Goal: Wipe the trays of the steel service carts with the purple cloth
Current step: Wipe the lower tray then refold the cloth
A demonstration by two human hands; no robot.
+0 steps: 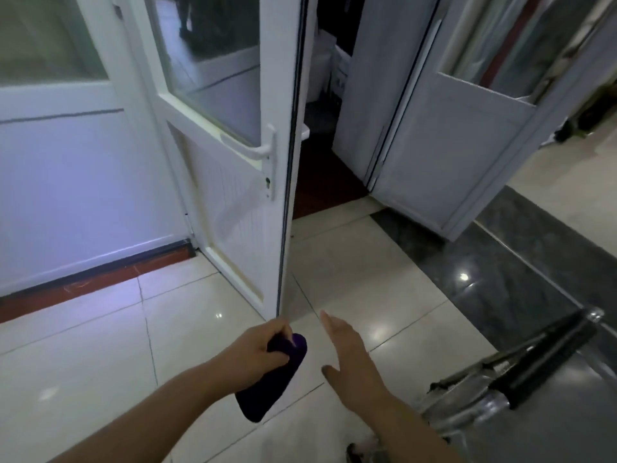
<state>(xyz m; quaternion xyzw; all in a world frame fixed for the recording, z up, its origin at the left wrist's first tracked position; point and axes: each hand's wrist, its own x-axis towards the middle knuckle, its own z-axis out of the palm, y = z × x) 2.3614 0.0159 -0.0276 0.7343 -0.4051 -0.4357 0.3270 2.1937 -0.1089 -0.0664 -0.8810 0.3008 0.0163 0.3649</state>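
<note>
Pale glossy floor tiles [350, 262] across the lower half of the frame, with a dark polished stone strip [500, 279] running diagonally at right. White wall panel [66, 178] at upper left, a red-brown skirting [83, 282] along its foot. White half-glazed door [233, 145] standing open at centre, lever handle [258, 150] on its edge side; a second white door leaf [444, 155] open at upper right, a dark doorway gap [320, 128] between the two.

At lower right, part of a steel service cart [467, 396] — shiny tube frame and a black-sleeved push handle [547, 355] slanting up toward the right edge. No tray surface clearly visible; blurred.

Two bare forearms reaching up from the bottom edge. Left hand [257, 355] at lower centre, fingers curled round the purple cloth [273, 379], gripping it near the top — the rest of the cloth hanging down below the fist, over the tiles, apart from the cart. Right hand [350, 359] just right of the cloth, not touching it, fingers straight and held together, thumb spread, palm toward the left, holding nothing, left of the cart handle and clear of it.
</note>
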